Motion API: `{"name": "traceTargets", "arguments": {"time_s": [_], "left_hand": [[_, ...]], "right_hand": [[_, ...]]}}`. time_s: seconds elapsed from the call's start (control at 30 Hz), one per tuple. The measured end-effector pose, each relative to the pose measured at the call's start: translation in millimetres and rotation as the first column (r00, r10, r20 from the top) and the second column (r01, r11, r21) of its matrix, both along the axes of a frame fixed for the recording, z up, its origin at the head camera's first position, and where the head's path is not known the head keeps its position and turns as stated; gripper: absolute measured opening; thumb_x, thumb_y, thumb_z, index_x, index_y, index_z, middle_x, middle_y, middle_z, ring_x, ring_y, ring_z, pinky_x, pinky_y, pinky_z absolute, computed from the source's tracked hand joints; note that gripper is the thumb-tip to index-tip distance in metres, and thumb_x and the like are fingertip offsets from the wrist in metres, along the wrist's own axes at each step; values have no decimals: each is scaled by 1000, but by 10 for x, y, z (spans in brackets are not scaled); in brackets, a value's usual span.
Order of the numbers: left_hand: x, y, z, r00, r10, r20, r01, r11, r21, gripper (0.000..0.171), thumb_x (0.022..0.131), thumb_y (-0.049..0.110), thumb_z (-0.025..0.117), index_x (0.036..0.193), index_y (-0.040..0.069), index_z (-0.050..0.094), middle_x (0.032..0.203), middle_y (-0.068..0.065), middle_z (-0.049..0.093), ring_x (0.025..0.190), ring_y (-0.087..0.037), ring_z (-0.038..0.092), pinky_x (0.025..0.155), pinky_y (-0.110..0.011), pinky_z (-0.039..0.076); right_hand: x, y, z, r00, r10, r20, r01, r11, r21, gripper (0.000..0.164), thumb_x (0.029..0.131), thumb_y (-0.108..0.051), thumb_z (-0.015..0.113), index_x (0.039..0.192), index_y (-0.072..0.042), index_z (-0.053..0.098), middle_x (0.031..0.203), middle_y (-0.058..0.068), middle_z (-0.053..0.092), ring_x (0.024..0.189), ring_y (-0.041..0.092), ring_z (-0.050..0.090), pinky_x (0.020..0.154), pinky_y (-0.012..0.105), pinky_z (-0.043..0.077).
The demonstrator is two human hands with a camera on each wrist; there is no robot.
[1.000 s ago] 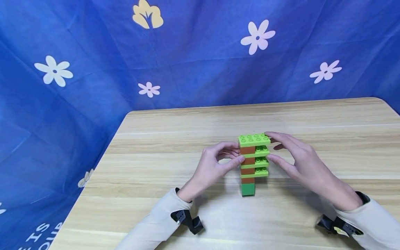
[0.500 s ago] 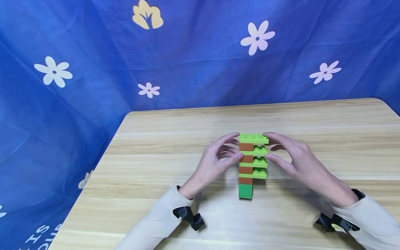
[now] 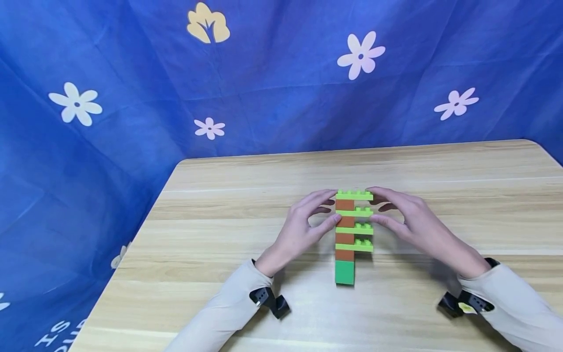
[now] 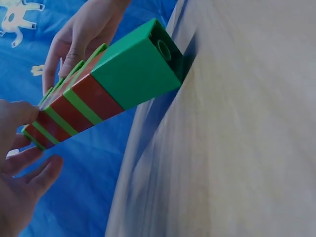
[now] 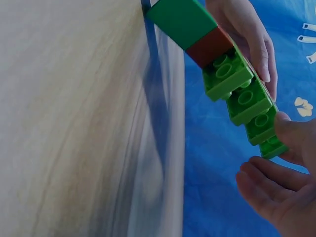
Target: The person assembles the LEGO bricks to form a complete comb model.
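Between the two hands in the head view stands a toy brick tower, with brown-red bricks stacked alternately with lime green plates jutting right. A darker green block forms its base. The left hand holds the tower's upper left side, thumb on a brown-red brick. From the right, the right hand pinches the ends of the upper plates with thumb and fingers. In the left wrist view the green block's hollow underside shows, so the tower is tilted or raised; whether an edge touches the table, I cannot tell.
A pale wood-grain table lies under the hands. Behind it hangs a blue cloth with white flowers. Small black cameras are strapped at both wrists over light sleeves.
The tower has tipped: its top studs now show nearly edge-on and the green base sits lower in the head view. Both hands keep hold; the right one has shifted slightly left.
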State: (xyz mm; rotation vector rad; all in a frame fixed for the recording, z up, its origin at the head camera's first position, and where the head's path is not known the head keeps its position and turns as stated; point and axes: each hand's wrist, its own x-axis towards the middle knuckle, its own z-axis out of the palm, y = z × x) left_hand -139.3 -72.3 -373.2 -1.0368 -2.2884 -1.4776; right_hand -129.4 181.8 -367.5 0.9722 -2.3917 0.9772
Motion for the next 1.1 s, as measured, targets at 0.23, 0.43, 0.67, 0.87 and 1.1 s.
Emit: {"name": "traceTargets", "arguments": {"time_s": [0.23, 0.43, 0.67, 0.87, 1.1], "left_hand": [[-38, -23, -59, 997, 74, -35, -77, 989, -123, 47, 90, 16, 68, 133, 1, 55, 129, -13, 60, 108, -22, 63, 93, -28, 52], [-53, -35, -83, 993, 115, -29, -118, 973, -197, 46, 91, 21, 67, 132, 1, 57, 130, -13, 60, 104, -22, 65, 95, -30, 50], [-71, -38, -113, 991, 135, -2, -130, 954, -270, 47, 91, 23, 67, 132, 1, 57, 131, -13, 59, 109, -24, 63, 100, -32, 47], [-74, -26, -125, 989, 146, 9, -136, 939, -316, 47, 92, 25, 65, 132, 0, 56, 132, -14, 59, 118, -26, 58, 105, -34, 43], [-70, -22, -144, 990, 139, 5, -130, 938, -323, 46, 92, 22, 66, 129, -2, 58, 127, -16, 61, 120, -28, 56, 107, -35, 41]], "right_hand": [[-90, -1, -54, 991, 40, 131, -41, 999, 11, 50, 89, -6, 68, 135, 1, 50, 113, 20, 66, 91, 28, 69, 80, 41, 58], [-165, -4, -107, 982, 53, 182, -62, 997, 45, 49, 90, -7, 66, 135, 3, 49, 119, 20, 63, 92, 28, 69, 81, 40, 58], [-216, -20, -168, 984, 81, 157, -92, 993, 69, 45, 89, -4, 67, 130, 4, 51, 122, 18, 60, 94, 29, 68, 83, 41, 57], [-226, -27, -208, 979, 95, 181, -107, 992, 61, 44, 88, -1, 67, 128, 6, 51, 118, 19, 62, 96, 30, 68, 85, 40, 56], [-235, -28, -219, 980, 28, 196, -58, 988, 146, 44, 89, -8, 67, 129, 6, 52, 122, 22, 60, 110, 38, 59, 96, 54, 47]]}}
